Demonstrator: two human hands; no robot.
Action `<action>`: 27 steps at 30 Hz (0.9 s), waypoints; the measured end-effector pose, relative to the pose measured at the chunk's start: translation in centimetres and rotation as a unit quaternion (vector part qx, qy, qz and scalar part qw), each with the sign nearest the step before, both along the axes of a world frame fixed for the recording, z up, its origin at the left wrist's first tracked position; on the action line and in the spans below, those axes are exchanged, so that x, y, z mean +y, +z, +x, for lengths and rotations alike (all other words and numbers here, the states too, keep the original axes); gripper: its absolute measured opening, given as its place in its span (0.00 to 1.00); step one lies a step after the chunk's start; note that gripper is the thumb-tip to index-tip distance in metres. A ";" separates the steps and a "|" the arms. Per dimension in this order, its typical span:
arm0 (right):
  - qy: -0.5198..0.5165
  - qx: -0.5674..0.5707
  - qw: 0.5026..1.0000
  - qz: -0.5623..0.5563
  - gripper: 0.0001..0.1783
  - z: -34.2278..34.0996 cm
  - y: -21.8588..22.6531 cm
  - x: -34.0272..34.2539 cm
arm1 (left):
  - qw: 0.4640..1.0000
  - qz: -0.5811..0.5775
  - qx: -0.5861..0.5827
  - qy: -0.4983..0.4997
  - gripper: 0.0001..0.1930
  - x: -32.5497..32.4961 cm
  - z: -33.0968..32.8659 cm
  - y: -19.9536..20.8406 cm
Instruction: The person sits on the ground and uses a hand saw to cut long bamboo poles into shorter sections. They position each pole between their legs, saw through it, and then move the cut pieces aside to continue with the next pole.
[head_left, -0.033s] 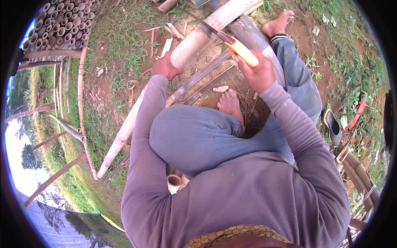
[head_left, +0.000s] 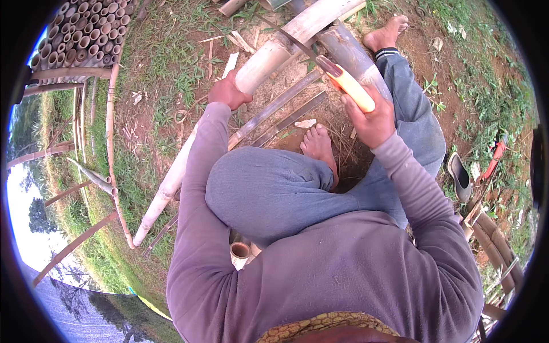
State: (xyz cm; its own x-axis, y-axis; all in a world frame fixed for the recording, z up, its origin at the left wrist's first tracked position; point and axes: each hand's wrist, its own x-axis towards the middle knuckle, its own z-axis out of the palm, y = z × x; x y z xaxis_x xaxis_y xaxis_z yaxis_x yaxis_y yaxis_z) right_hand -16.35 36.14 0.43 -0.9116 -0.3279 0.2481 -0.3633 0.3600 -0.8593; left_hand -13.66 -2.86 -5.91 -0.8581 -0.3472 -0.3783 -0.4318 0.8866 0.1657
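A thick pale bamboo pole (head_left: 266, 64) slants from the lower left to the top of the view. My left hand (head_left: 230, 92) is closed around it, left of the cut line. In my right hand (head_left: 372, 117) is a hand saw (head_left: 353, 88) with a yellow and dark red handle, fingers wrapped about the grip. Its thin blade lies across the pole's upper side, right of my left hand. Beneath, a greyish bamboo pole (head_left: 351, 54) supports the pale one. How deep the blade sits cannot be made out.
Split bamboo strips (head_left: 286, 123) lie by my bare foot (head_left: 318, 143). A dark shoe (head_left: 459, 174) and a red-handled tool (head_left: 496, 157) rest on the right. Cut bamboo tubes (head_left: 86, 34) are stacked at the far left, above a bamboo frame (head_left: 111, 131). Wood chips dot the grass.
My right hand has drawn the saw back toward the lower right, so its handle stands farther from the pole. My left hand and the pole have stayed in place.
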 end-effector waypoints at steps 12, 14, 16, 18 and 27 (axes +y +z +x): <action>-0.027 0.030 0.999 0.010 0.16 -6.3 -1.2 -7.5 | 1.000 -0.022 -0.018 -0.007 0.47 1.0 -1.8 0.4; -0.019 -0.006 0.999 -0.028 0.16 -4.1 -1.6 -4.7 | 1.000 -0.015 -0.004 -0.011 0.47 0.7 -2.4 1.1; 0.000 -0.014 1.000 -0.002 0.12 0.2 -0.3 0.6 | 1.000 0.018 0.004 -0.014 0.46 -0.7 -1.3 -0.2; 0.026 -0.032 0.998 0.049 0.13 4.3 0.8 7.1 | 1.000 0.025 0.000 -0.013 0.46 -0.9 -0.4 -0.9; -0.015 0.030 0.999 0.019 0.14 -6.9 -1.6 -6.7 | 0.999 0.013 -0.005 -0.028 0.45 0.4 -2.2 0.2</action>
